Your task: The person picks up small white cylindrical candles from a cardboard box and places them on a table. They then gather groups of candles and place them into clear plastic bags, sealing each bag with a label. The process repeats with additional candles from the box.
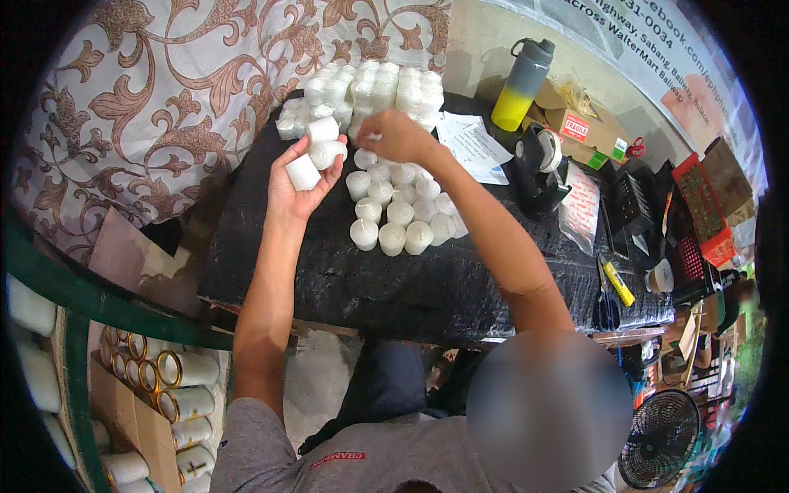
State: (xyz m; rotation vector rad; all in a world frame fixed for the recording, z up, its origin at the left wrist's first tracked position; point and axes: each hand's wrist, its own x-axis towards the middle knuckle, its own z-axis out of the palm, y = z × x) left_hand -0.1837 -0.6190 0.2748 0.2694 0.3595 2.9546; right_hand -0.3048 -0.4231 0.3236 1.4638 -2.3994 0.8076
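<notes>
Three short white votive candles (303, 172) rest in my left hand (306, 185), its palm turned up and fingers curled round them. My right hand (397, 137) is just to the right, above the back of the group of candles. Its fingers are bent inward, and whatever they hold, if anything, is hidden. Below it, several white votive candles (400, 214) stand upright in close rows on the black-covered table (329, 279). Behind both hands, wrapped packs of white candles (374, 86) are stacked in clear plastic.
Printed papers (474, 148), a grey-and-yellow bottle (523, 85) and a tape dispenser (541, 168) stand right of the candles. Scissors (607, 300) and a yellow cutter (618, 284) lie near the right edge. A rack (78, 361) with jar-like candles stands at lower left.
</notes>
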